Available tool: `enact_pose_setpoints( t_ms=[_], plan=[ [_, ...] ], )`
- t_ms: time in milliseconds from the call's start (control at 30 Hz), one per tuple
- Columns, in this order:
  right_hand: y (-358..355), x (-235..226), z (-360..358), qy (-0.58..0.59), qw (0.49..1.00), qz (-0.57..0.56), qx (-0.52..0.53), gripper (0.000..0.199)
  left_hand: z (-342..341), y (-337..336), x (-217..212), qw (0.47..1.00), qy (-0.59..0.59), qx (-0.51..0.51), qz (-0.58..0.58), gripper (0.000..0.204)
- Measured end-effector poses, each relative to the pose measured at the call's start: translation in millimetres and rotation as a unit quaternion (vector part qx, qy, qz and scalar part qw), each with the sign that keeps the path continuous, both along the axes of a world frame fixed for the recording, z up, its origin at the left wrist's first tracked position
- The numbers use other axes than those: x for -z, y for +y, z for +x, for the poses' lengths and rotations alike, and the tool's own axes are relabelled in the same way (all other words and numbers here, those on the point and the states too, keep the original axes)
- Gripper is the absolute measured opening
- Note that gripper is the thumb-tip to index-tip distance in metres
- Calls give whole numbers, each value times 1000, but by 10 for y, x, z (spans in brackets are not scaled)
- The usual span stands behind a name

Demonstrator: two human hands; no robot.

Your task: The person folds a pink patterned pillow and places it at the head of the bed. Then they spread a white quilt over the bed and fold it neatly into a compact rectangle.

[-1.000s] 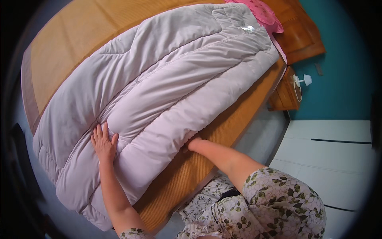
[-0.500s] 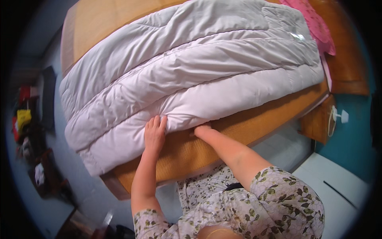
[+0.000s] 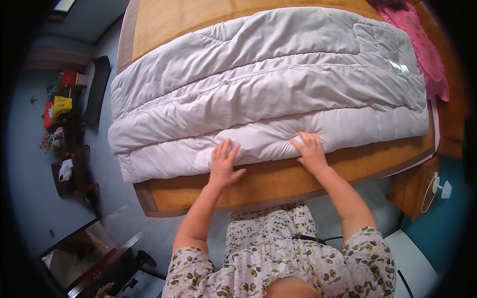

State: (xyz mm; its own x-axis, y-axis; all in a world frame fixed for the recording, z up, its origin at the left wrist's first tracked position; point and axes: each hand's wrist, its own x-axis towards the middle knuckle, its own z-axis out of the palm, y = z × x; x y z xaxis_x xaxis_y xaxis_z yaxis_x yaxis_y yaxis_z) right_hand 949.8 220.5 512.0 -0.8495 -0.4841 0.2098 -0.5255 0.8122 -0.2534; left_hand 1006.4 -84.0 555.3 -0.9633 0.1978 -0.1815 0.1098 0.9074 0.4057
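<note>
A white quilted comforter (image 3: 278, 94), folded into a long strip, lies across a bed covered by a tan woven mat (image 3: 198, 192). My left hand (image 3: 223, 164) rests on the comforter's near edge, fingers spread and thumb apart. Further right, my right hand (image 3: 311, 151) presses on the same near edge with its fingers stretched out and apart. Small creases run in the fabric around both hands. A clear patch (image 3: 399, 67) sits near the comforter's right end.
A pink patterned cloth (image 3: 415, 47) lies at the far right by the wooden headboard (image 3: 449, 119). A wooden nightstand (image 3: 411, 191) stands right of the bed, with a white lamp-like object (image 3: 442, 187). Along the left wall are dark shelves (image 3: 74, 174) with bags, including a yellow bag (image 3: 62, 107).
My right hand has come out from beneath the comforter's near edge and now lies on top, further right. My left hand has spread its fingers. The view has turned.
</note>
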Motion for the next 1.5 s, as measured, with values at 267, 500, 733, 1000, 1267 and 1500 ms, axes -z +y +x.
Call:
enact_pose_setpoints(
  t_ms=[267, 500, 733, 1000, 1267, 1500],
  plan=[
    [439, 346, 174, -161, 984, -45, 66, 44, -763, 710, 311, 991, 130, -35, -25, 60],
    [812, 4, -245, -163, 960, -169, 152, 39, -1362, 1156, 842, 976, 124, -161, -85, 69],
    [2346, 362, -647, -192, 855, -117, 468, 40, -1440, 1225, 1416, 953, 170, -175, -178, 70],
    [2862, 920, -979, -398, 818, -76, 408, 62, -1473, 1215, 1562, 955, 171, -179, -164, 72],
    [2963, 984, -1139, -436, 816, -24, 378, 79, -1461, 1189, 1630, 954, 192, -158, -169, 73],
    [3011, 1049, -1221, -426, 828, -8, 365, 87, -1453, 1190, 1574, 953, 197, -150, -176, 72]
  ],
)
